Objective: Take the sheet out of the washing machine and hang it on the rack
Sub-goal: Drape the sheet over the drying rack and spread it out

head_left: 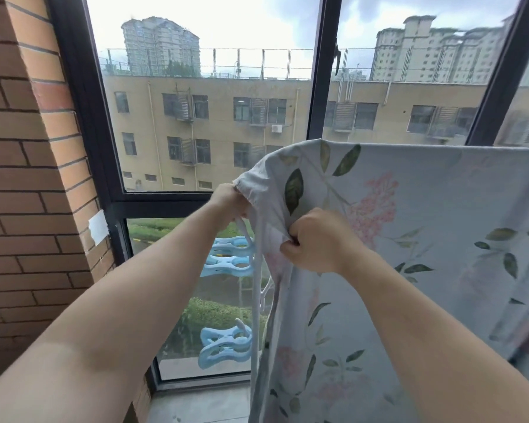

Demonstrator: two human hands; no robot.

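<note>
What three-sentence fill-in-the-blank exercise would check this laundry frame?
1. The left hand and the right hand both grip the sheet, which is printed with green leaves and ___ flowers.
2. The clothes pegs clipped on the rack's white post are coloured ___.
3. The wall to the left of the window is built of ___.
Missing words: pink; blue; brick.

The sheet (425,239) hung over the rack (255,319), in front of the window (214,117). Clothes clips (231,257) sat on the rack's upright, left of the sheet. A brick wall (28,178) lay left of the window. The left hand (229,204) and, lower right of it, the right hand (313,241) gripped the sheet's upper left corner.
</note>
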